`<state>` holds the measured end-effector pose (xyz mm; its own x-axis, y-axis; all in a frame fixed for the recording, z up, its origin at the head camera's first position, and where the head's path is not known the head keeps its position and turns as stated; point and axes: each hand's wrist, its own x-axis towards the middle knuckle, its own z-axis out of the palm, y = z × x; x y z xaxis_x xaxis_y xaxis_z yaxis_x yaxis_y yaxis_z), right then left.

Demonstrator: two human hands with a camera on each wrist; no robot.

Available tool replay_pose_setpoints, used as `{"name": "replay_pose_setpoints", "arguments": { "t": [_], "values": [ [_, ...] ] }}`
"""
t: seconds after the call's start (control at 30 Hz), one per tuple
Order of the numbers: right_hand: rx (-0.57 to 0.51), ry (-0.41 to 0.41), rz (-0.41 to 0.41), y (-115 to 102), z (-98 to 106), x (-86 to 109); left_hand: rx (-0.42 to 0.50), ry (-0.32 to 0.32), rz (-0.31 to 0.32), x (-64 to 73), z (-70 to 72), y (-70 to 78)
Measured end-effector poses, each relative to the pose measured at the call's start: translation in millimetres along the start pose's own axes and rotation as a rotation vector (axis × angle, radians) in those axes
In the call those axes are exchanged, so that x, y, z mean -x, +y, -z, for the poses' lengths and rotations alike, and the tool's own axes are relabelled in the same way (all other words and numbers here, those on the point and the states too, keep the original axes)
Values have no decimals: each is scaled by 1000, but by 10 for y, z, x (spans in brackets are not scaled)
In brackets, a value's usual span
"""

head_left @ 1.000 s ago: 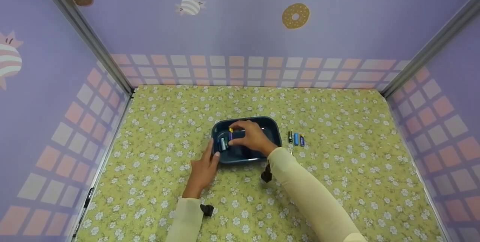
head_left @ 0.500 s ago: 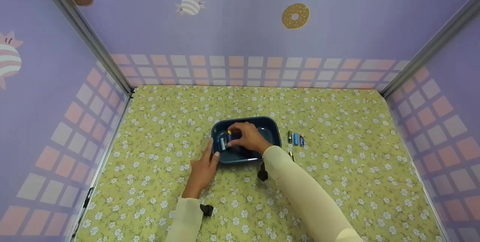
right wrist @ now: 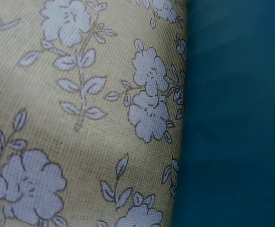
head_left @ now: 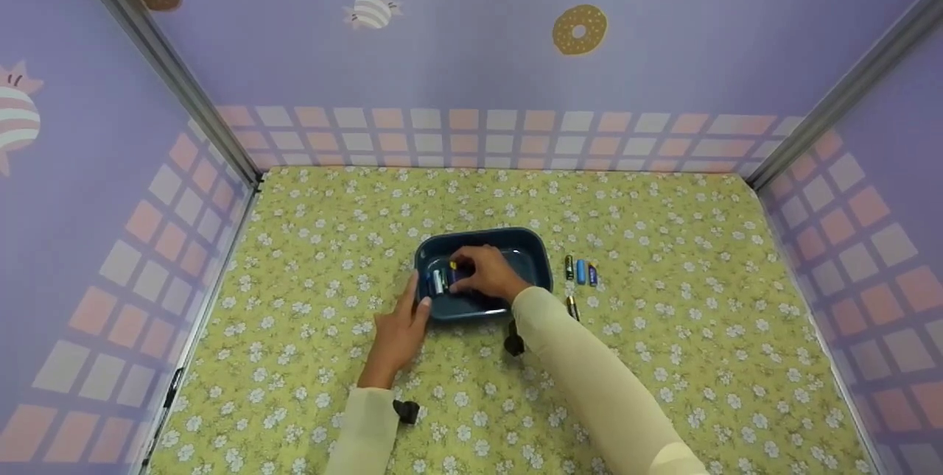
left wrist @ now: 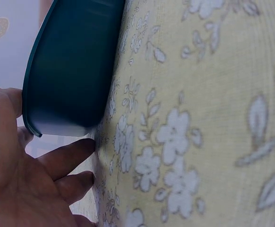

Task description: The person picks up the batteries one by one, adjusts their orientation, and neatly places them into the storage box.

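Observation:
In the head view my right hand [head_left: 482, 270] reaches into the dark teal tray [head_left: 541, 254], pinching a purple battery [head_left: 454, 276] with a yellow end between thumb and fingers. Just left of it, silvery batteries [head_left: 438, 281] lie on the tray floor. My left hand [head_left: 398, 331] touches the tray's near left corner, fingers extended. Seen from the left wrist, that hand [left wrist: 21, 175] has its thumb side at the tray's rim and other fingertips down by the cloth. The right wrist view holds only cloth and the tray's wall [right wrist: 236, 118]; the right hand is outside it.
Right of the tray lie a black battery [head_left: 569, 267], a light blue battery [head_left: 581, 272] and a dark blue battery [head_left: 593, 275], side by side. A black battery with a gold end [head_left: 572, 307] lies nearer, beside the right sleeve. Flowered cloth [head_left: 331, 239] covers the table; purple walls enclose it.
My right hand has lowered the purple battery to the tray floor beside the silvery ones. The right forearm has shifted slightly left, uncovering the gold-ended battery. My left hand stays put.

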<state>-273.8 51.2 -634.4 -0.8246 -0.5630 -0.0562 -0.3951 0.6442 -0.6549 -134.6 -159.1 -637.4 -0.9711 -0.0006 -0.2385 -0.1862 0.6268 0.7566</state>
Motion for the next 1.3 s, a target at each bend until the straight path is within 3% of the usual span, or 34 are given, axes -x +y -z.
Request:
{"name": "replay_pose_setpoints", "arguments": {
  "t": [0.23,0.8,1.3],
  "values": [
    [7,-2,-11,5,-37,-22,6,4,-3,-1,0,-1],
    [18,41,85,12,-58,-21,9,9,-29,-9,-11,4],
    [49,20,55,12,-66,-29,16,9,-8,-8,-10,5]
  ]
}}
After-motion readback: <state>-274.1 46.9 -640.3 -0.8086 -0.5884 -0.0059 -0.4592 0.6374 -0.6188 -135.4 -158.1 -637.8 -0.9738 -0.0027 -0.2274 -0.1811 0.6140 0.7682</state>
